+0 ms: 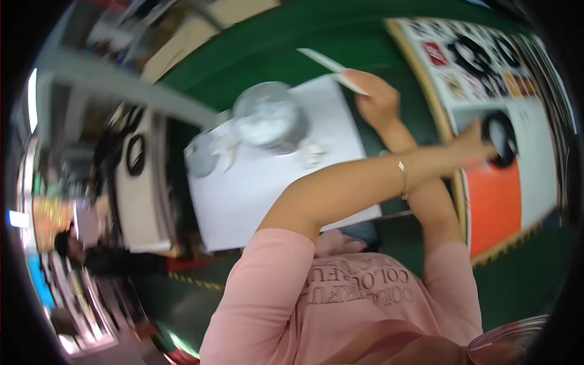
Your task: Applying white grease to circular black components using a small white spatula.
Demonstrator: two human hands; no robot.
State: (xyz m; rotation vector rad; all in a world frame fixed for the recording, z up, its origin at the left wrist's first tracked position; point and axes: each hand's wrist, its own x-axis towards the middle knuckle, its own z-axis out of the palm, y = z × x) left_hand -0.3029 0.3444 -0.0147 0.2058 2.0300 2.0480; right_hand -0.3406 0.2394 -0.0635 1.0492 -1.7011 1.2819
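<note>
My arms are crossed, the left passing over the right. My left hand (473, 147) reaches far to the right, its fingers at the near-left edge of a black ring-shaped piece (507, 155) on a board; motion blur hides whether they grip it. Farther up, my right hand (378, 100) is closed on a thin, flat white strip (322, 61) that points up and left. A round grey metal pot or tin (267, 115) stands on a white sheet (243, 201) left of my hands. Small crumpled white pieces (313, 153) lie beside it.
The board (535, 164) on the right has a wooden edge, an orange patch (496, 207) and several black pieces. A round grey lid-like disc (202, 155) lies at the sheet's left. Green surface (225, 58) extends behind. At left, a person in dark sleeves (121, 261) stands by another table.
</note>
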